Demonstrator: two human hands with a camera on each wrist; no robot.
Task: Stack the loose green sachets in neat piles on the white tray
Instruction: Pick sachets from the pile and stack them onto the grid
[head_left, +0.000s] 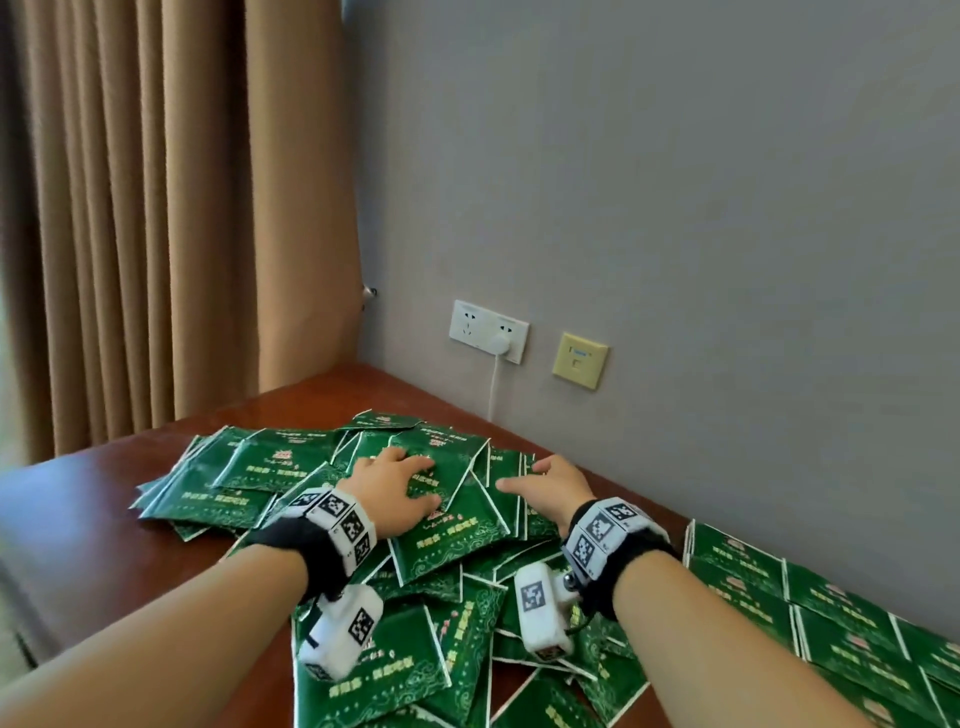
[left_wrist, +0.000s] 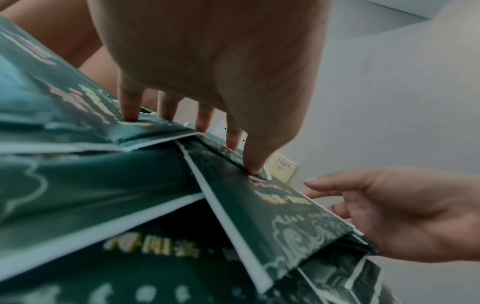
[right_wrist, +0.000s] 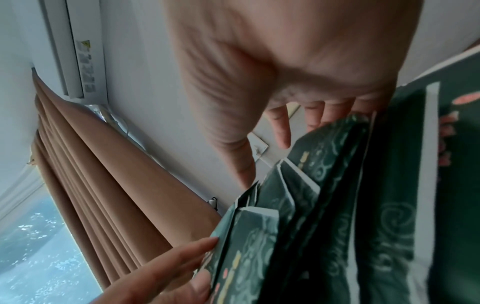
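Observation:
A loose heap of green sachets (head_left: 291, 462) covers the red-brown table (head_left: 93, 525). My left hand (head_left: 402, 483) lies on top of the heap with fingers spread, pressing down on a sachet (left_wrist: 280, 205); in the left wrist view its fingertips (left_wrist: 131, 115) touch the foil. My right hand (head_left: 540, 480) sits at the heap's right edge, fingers straight, with the thumb over and the fingers (right_wrist: 281, 131) behind the raised sachet edges (right_wrist: 298, 181). It grips nothing. No white tray shows in any view.
Sachets laid in neat rows (head_left: 831, 623) run along the grey wall at the right. A white socket (head_left: 488, 330) with a plugged-in cable and a yellowish wall plate (head_left: 580, 361) sit behind the heap. Tan curtains (head_left: 156, 208) hang at the left.

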